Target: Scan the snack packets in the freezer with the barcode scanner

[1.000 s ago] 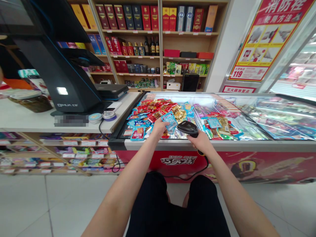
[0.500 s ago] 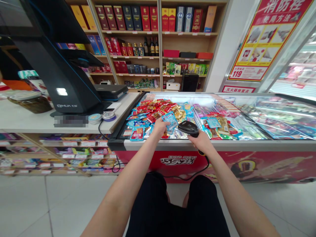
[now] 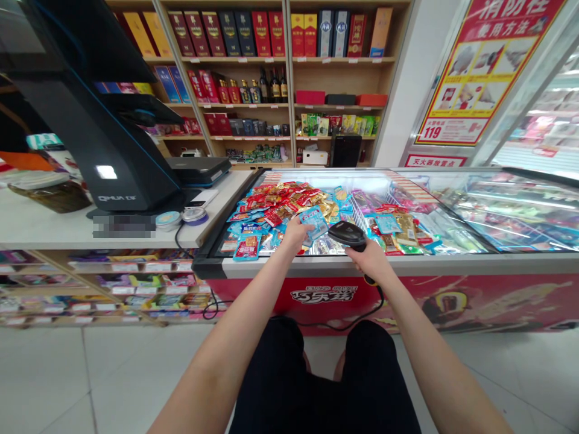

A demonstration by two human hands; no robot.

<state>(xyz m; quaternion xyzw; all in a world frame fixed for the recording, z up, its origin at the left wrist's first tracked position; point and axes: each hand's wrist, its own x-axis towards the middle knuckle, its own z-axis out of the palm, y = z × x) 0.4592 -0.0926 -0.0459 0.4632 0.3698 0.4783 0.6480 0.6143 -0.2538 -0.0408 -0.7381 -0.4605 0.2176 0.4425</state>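
Observation:
My left hand [image 3: 296,234] is closed on a light-blue snack packet [image 3: 313,223], held up over the freezer's glass top. In my right hand [image 3: 368,258] is a black barcode scanner [image 3: 347,234], its head tilted left toward the packet, a small gap apart. From the scanner's handle a black cable [image 3: 362,318] hangs down in front of the freezer. Behind the left hand lies a heap of red, gold and blue snack packets [image 3: 284,202]. A smaller group of packets [image 3: 400,228] rests on the glass to the right of the scanner.
The chest freezer [image 3: 253,268] stands directly ahead. On the left, a white counter [image 3: 181,235] carries a black checkout terminal [image 3: 122,163], round tubs [image 3: 168,220] and a jar [image 3: 52,191]. Shelves with boxes and bottles [image 3: 275,87] line the back. My knees [image 3: 371,343] are close to the freezer front.
The view has shifted slightly. My left hand still grips the blue packet, now turned a little nearer level beside the scanner. The right hand holds the scanner nearly as before.

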